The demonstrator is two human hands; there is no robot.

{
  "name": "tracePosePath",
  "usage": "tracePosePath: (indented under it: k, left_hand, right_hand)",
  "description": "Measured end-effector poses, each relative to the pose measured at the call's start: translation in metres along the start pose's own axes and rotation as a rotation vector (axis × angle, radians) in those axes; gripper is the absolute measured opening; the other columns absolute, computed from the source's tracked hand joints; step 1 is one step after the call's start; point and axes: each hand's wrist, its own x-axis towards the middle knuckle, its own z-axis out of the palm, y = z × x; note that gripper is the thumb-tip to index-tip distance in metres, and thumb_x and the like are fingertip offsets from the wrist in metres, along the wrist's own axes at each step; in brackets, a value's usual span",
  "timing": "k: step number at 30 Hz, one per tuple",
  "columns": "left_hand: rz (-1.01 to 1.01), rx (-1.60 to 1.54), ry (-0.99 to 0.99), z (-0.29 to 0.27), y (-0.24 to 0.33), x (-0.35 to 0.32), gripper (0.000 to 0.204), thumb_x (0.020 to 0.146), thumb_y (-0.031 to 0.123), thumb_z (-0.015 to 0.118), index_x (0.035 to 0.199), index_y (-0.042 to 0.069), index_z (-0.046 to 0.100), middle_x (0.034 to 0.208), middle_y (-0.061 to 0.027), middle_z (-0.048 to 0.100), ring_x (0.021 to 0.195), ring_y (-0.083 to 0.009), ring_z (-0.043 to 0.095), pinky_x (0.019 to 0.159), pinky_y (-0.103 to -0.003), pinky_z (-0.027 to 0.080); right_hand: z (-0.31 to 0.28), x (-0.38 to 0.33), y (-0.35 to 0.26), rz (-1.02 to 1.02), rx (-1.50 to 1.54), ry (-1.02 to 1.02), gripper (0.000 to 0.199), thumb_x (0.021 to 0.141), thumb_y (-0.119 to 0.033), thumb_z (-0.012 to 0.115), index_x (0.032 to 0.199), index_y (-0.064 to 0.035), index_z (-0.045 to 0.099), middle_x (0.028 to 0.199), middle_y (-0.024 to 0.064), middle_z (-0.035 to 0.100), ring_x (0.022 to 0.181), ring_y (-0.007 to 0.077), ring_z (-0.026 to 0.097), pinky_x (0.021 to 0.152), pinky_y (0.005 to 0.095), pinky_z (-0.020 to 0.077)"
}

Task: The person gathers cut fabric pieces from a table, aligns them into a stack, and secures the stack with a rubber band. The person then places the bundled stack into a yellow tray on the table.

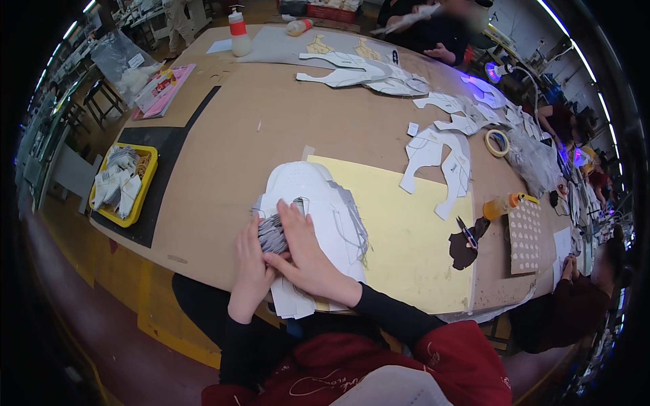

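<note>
At a brown counter (223, 135), a person is gripping a grey fabric bundle (273, 235) just left of the yellow sheet (406, 237). The left hand (252, 265) is curling its fingers around the bundle's left side, while the right hand (302, 247) is pressing its fingers and thumb against the other. Beneath, a stack of white pattern pieces (328, 227) is overlapping the sheet's left edge. White script is running across the red garment (325, 365), below the sheet; dark marks, too small to read, are showing on white cutouts (457, 162) around its upper right corner. Well left of the sheet, a yellow tray (147, 181) is holding grey and white cut pieces (116, 186) and tan strips (142, 164). Right of the sheet, an amber bottle (496, 208) is resting beside a dotted board (525, 238). Far beyond its upper left corner, a pump bottle (240, 35) is bearing a red label.
</note>
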Motion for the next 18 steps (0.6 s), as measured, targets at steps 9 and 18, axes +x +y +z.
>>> tracePosePath:
  k: [9,18]
  left_hand:
    - [-0.049,-0.066,-0.109,-0.013,0.002,0.009,0.087,0.084,0.015,0.07,0.153,0.0,0.02,0.147,-0.0253,0.034,0.135,-0.0422,0.036,0.113,-0.048,0.031]
    - [-0.027,0.019,0.043,0.009,0.005,-0.007,0.096,0.081,0.022,0.075,0.153,-0.001,0.016,0.139,-0.0248,0.04,0.13,-0.044,0.037,0.11,-0.053,0.029]
  right_hand:
    - [-0.003,-0.001,-0.002,-0.05,0.063,-0.096,0.092,0.095,-0.043,0.059,0.156,0.0002,0.007,0.162,0.023,0.011,0.151,0.0388,0.009,0.117,0.0602,-0.003]
    - [-0.006,-0.004,-0.006,-0.01,-0.01,-0.09,0.084,0.095,-0.041,0.057,0.154,0.002,0.016,0.158,0.025,0.023,0.148,0.0397,0.019,0.117,0.0621,0.0031]
